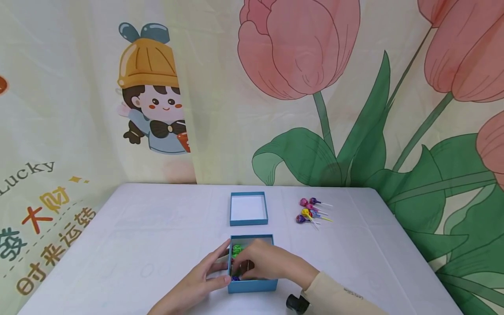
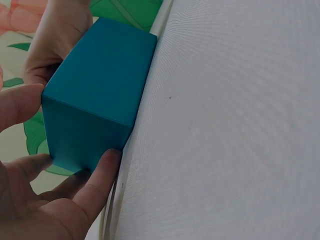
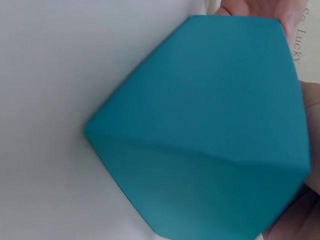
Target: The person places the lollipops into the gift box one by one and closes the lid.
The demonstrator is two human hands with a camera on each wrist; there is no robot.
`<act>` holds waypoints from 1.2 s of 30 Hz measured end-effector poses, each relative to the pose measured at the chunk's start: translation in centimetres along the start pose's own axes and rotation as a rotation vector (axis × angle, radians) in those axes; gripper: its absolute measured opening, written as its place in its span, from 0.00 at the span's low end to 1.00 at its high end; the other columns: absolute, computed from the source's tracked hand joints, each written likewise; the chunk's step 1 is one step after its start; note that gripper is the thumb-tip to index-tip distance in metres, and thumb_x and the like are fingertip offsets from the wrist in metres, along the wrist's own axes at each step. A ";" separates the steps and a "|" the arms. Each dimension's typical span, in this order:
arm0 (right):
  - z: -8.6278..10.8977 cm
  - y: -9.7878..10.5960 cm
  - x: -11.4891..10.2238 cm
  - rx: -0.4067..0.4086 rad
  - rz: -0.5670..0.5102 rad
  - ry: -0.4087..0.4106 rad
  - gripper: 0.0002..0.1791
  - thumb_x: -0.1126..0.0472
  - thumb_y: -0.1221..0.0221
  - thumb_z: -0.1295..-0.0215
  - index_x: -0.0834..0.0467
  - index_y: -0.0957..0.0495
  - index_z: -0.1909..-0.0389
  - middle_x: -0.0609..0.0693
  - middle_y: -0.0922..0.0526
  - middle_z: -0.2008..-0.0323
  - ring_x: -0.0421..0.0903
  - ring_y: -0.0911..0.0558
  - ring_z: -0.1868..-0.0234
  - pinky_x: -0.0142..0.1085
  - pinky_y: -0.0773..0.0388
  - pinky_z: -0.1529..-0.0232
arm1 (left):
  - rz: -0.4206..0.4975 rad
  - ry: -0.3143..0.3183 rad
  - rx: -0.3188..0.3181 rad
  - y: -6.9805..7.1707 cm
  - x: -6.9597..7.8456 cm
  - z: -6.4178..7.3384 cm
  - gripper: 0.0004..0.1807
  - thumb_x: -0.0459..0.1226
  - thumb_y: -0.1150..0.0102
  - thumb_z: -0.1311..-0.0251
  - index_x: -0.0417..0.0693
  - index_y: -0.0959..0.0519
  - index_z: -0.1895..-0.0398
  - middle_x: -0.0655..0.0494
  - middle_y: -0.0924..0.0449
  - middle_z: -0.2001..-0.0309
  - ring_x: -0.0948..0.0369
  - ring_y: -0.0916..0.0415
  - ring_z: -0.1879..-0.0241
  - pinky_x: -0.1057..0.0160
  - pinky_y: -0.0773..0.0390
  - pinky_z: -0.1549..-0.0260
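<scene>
A blue open-topped box [image 1: 252, 286] stands near the front of the white table. Inside it, green-wrapped candies [image 1: 237, 250] show along the left wall, with a bit of blue wrapping near the front. My right hand [image 1: 271, 261] reaches down into the box with bent fingers. I cannot tell whether its fingertips hold a candy. My left hand [image 1: 201, 275] rests against the box's left side, fingers spread. In the left wrist view, its thumb [image 2: 20, 106] touches the upper edge and its other fingertips meet the wall lower down.
Behind the box lies a matching blue lid [image 1: 249, 222], its white inside facing up. Several wrapped lollipops [image 1: 306, 212] are heaped at the back right, sticks pointing mostly right. A black device [image 1: 297, 303] sits at the right wrist. A printed curtain [image 1: 220, 131] hangs behind the table.
</scene>
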State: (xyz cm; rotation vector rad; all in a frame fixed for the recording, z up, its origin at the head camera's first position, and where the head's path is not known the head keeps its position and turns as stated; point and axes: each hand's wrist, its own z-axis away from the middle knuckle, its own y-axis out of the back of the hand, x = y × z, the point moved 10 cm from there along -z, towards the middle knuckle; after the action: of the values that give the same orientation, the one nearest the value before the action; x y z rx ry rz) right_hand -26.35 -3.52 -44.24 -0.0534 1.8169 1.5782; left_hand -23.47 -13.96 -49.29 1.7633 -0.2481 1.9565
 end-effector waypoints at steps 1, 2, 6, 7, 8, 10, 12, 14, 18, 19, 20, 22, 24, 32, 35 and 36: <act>0.1 0.3 0.0 0.005 -0.004 -0.006 0.10 0.65 0.26 0.35 0.54 0.09 0.53 0.38 0.10 0.64 0.25 0.20 0.68 0.18 0.22 0.63 | 0.000 0.002 0.000 0.0 0.0 0.0 0.44 0.47 0.41 0.22 0.64 0.54 0.12 0.38 0.51 0.15 0.37 0.37 0.24 0.30 0.29 0.34; 0.2 0.6 0.1 0.011 -0.008 -0.012 0.10 0.65 0.26 0.35 0.54 0.09 0.53 0.39 0.10 0.65 0.25 0.20 0.68 0.18 0.21 0.63 | 0.000 0.004 0.000 0.0 0.0 0.0 0.44 0.47 0.41 0.22 0.64 0.54 0.12 0.38 0.51 0.15 0.37 0.37 0.24 0.30 0.29 0.34; 0.7 2.0 0.4 0.043 -0.031 -0.040 0.11 0.65 0.26 0.35 0.53 0.09 0.53 0.40 0.10 0.64 0.27 0.19 0.67 0.20 0.20 0.62 | -0.001 0.001 0.002 0.0 -0.1 0.0 0.45 0.46 0.41 0.23 0.63 0.54 0.12 0.38 0.51 0.16 0.37 0.36 0.24 0.31 0.29 0.34; 0.8 2.5 0.5 0.051 -0.034 -0.045 0.11 0.64 0.26 0.34 0.53 0.09 0.52 0.41 0.10 0.62 0.28 0.19 0.66 0.21 0.20 0.62 | -0.002 -0.002 0.003 0.0 -0.1 0.0 0.45 0.45 0.40 0.23 0.62 0.54 0.12 0.37 0.51 0.16 0.37 0.36 0.24 0.32 0.29 0.34; 1.0 2.9 0.6 0.060 -0.036 -0.050 0.11 0.64 0.27 0.34 0.53 0.09 0.52 0.41 0.09 0.61 0.28 0.19 0.66 0.21 0.20 0.61 | -0.004 -0.002 0.004 0.0 -0.1 0.0 0.45 0.45 0.40 0.23 0.62 0.54 0.12 0.37 0.51 0.16 0.37 0.36 0.24 0.32 0.28 0.34; 1.3 3.8 1.0 0.077 -0.044 -0.068 0.12 0.63 0.27 0.34 0.53 0.09 0.50 0.43 0.09 0.58 0.30 0.19 0.64 0.22 0.19 0.60 | -0.007 -0.002 0.008 0.1 -0.1 0.1 0.45 0.45 0.40 0.23 0.62 0.54 0.12 0.37 0.50 0.16 0.37 0.36 0.24 0.32 0.28 0.34; 1.8 4.7 1.3 0.095 -0.049 -0.076 0.12 0.62 0.27 0.33 0.54 0.10 0.49 0.44 0.09 0.55 0.31 0.18 0.64 0.23 0.19 0.58 | -0.010 -0.001 0.012 0.1 -0.1 0.1 0.45 0.45 0.40 0.23 0.61 0.54 0.11 0.36 0.50 0.16 0.37 0.35 0.25 0.32 0.28 0.34; 2.3 5.7 1.7 0.121 -0.056 -0.090 0.13 0.62 0.27 0.33 0.54 0.10 0.49 0.45 0.09 0.54 0.31 0.18 0.63 0.24 0.18 0.57 | -0.013 0.006 0.016 0.1 -0.1 0.0 0.45 0.46 0.40 0.23 0.60 0.54 0.11 0.36 0.50 0.16 0.37 0.35 0.25 0.32 0.28 0.34; 3.7 8.0 2.7 0.196 -0.038 -0.097 0.13 0.62 0.26 0.33 0.54 0.10 0.49 0.46 0.09 0.54 0.33 0.17 0.63 0.26 0.17 0.57 | -0.017 0.019 0.024 0.2 -0.2 0.0 0.46 0.46 0.39 0.24 0.61 0.54 0.12 0.36 0.49 0.16 0.39 0.34 0.25 0.33 0.29 0.33; 4.1 8.6 3.0 0.216 -0.027 -0.101 0.13 0.62 0.26 0.34 0.54 0.10 0.50 0.45 0.10 0.54 0.35 0.16 0.62 0.27 0.16 0.58 | -0.017 0.021 0.027 0.2 -0.2 0.0 0.46 0.46 0.39 0.24 0.61 0.53 0.12 0.37 0.49 0.16 0.39 0.34 0.26 0.33 0.29 0.33; 4.5 9.2 3.4 0.237 -0.016 -0.105 0.13 0.63 0.26 0.34 0.53 0.10 0.50 0.45 0.10 0.54 0.36 0.16 0.62 0.27 0.16 0.58 | -0.019 0.020 0.029 0.2 -0.2 0.0 0.46 0.46 0.39 0.24 0.61 0.53 0.12 0.37 0.49 0.16 0.39 0.34 0.26 0.34 0.29 0.32; 5.3 10.3 4.2 0.276 -0.002 -0.117 0.13 0.64 0.26 0.35 0.54 0.10 0.49 0.46 0.10 0.54 0.38 0.15 0.61 0.28 0.16 0.58 | -0.020 0.014 0.030 0.2 -0.1 0.0 0.46 0.46 0.38 0.24 0.61 0.53 0.12 0.37 0.49 0.16 0.39 0.34 0.26 0.35 0.29 0.32; 6.1 11.3 5.2 0.313 0.020 -0.134 0.14 0.64 0.26 0.35 0.54 0.11 0.49 0.46 0.10 0.55 0.39 0.15 0.60 0.30 0.15 0.58 | -0.021 0.007 0.028 0.2 0.0 0.0 0.46 0.46 0.39 0.24 0.61 0.53 0.12 0.37 0.49 0.16 0.40 0.34 0.26 0.36 0.28 0.32; 9.1 13.9 9.7 0.408 0.064 -0.255 0.17 0.64 0.25 0.37 0.55 0.12 0.47 0.45 0.11 0.53 0.51 0.14 0.55 0.40 0.13 0.54 | -0.015 0.020 0.032 0.1 -0.2 -0.1 0.46 0.46 0.38 0.24 0.61 0.53 0.12 0.38 0.49 0.16 0.40 0.34 0.25 0.35 0.29 0.32; 9.7 14.0 11.2 0.416 0.049 -0.294 0.18 0.63 0.24 0.37 0.56 0.12 0.46 0.47 0.11 0.52 0.55 0.15 0.53 0.47 0.13 0.51 | -0.012 0.024 0.032 0.1 -0.2 -0.1 0.46 0.46 0.38 0.24 0.61 0.53 0.12 0.38 0.49 0.16 0.40 0.34 0.25 0.35 0.30 0.31; 9.9 13.9 11.7 0.416 0.048 -0.302 0.19 0.63 0.24 0.37 0.56 0.12 0.46 0.47 0.11 0.52 0.55 0.15 0.53 0.48 0.13 0.50 | -0.012 0.024 0.031 0.1 -0.2 -0.1 0.46 0.46 0.38 0.24 0.61 0.53 0.12 0.38 0.49 0.16 0.40 0.34 0.25 0.35 0.30 0.32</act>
State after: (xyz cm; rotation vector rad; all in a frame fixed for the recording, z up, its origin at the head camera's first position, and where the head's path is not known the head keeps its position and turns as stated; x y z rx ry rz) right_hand -36.77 13.41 -38.60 0.4013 1.8705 1.1378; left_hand -23.58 -14.09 -49.49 1.7557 -0.1990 1.9821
